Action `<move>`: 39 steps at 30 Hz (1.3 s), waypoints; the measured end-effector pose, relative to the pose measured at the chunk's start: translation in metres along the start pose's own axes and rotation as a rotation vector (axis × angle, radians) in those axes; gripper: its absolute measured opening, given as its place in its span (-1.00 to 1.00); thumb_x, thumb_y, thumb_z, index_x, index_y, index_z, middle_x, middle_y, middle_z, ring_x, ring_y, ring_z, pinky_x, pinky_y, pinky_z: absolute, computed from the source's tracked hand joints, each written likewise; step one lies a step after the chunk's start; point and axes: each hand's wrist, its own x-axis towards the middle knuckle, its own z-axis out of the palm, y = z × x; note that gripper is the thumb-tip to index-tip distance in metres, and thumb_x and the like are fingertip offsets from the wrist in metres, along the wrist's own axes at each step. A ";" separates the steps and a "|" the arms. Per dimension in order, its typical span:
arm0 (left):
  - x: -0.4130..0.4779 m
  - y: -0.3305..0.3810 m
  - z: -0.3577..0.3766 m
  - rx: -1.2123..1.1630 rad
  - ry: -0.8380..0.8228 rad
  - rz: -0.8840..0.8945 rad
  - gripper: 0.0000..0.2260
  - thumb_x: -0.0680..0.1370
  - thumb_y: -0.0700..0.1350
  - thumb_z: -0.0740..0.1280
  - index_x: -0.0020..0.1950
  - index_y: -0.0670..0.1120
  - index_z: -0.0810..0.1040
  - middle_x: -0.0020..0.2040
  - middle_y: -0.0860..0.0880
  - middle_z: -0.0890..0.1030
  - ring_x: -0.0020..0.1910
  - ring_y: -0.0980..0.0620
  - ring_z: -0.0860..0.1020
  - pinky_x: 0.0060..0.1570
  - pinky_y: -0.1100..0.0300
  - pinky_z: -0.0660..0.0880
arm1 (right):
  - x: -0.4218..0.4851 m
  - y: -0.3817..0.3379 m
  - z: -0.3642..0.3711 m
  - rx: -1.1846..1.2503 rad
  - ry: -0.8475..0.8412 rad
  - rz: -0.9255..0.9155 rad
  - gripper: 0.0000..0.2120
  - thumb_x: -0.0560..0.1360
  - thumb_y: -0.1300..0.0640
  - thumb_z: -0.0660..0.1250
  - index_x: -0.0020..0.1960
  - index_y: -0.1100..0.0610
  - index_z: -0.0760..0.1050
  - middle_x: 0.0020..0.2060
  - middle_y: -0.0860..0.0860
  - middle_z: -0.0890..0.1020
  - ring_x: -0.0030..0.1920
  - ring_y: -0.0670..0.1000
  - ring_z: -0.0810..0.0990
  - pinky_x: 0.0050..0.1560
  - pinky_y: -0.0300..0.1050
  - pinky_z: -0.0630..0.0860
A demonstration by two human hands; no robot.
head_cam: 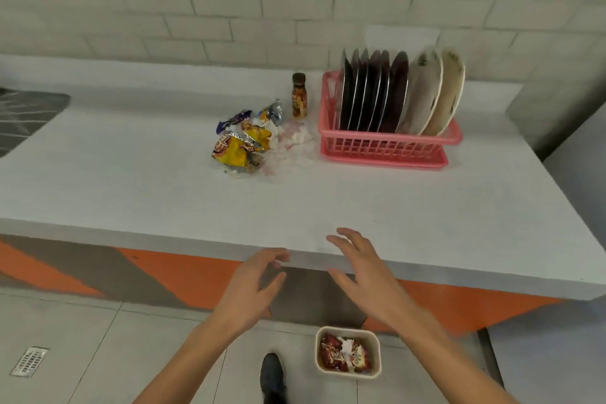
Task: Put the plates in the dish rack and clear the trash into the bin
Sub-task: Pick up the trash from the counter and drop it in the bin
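A pink dish rack (387,144) stands on the white counter (131,180) at the back right. Several plates (373,95) stand upright in it, dark ones on the left and two pale ones (436,95) on the right. A heap of trash (249,141), crumpled yellow and foil wrappers with torn white paper, lies left of the rack. A small beige bin (376,343) sits on the floor below, with red wrappers and paper inside. My left hand (252,285) and my right hand (364,275) hover empty at the counter's front edge, fingers spread.
A small brown bottle (299,96) stands between the trash and the rack. A dark sink mat (23,115) lies at the far left. A floor drain (29,361) is at lower left, and my shoe (272,374) is beside the bin.
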 end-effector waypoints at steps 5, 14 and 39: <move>0.052 -0.023 -0.038 -0.041 0.032 -0.024 -0.71 0.58 -0.17 0.31 0.21 0.17 0.51 0.12 0.29 0.57 0.12 0.31 0.50 -0.03 0.51 0.39 | 0.067 -0.020 0.007 -0.006 -0.022 0.000 -0.52 0.64 -0.10 0.12 0.53 -0.11 0.15 0.54 -0.17 0.05 0.52 -0.15 0.02 0.44 -0.28 0.04; 0.171 -0.090 -0.112 0.044 0.082 0.006 -0.67 0.51 -0.18 0.39 0.22 0.11 0.52 0.16 0.21 0.58 0.07 0.28 0.53 0.01 0.40 0.43 | 0.191 -0.031 0.019 -0.010 -0.104 0.098 -0.56 0.62 -0.03 0.19 0.48 -0.01 0.28 0.44 -0.10 0.25 0.43 -0.07 0.25 0.39 -0.31 0.15; 0.315 -0.146 -0.160 0.107 0.183 0.032 -0.69 0.35 -0.39 0.42 -0.23 -0.08 0.34 -0.21 -0.07 0.46 -0.28 -0.13 0.47 -0.31 0.00 0.46 | 0.271 -0.040 0.029 -0.234 -0.465 0.353 -0.59 0.54 -0.02 0.24 0.34 0.12 0.39 0.21 0.09 0.34 0.16 0.15 0.47 0.02 -0.06 0.43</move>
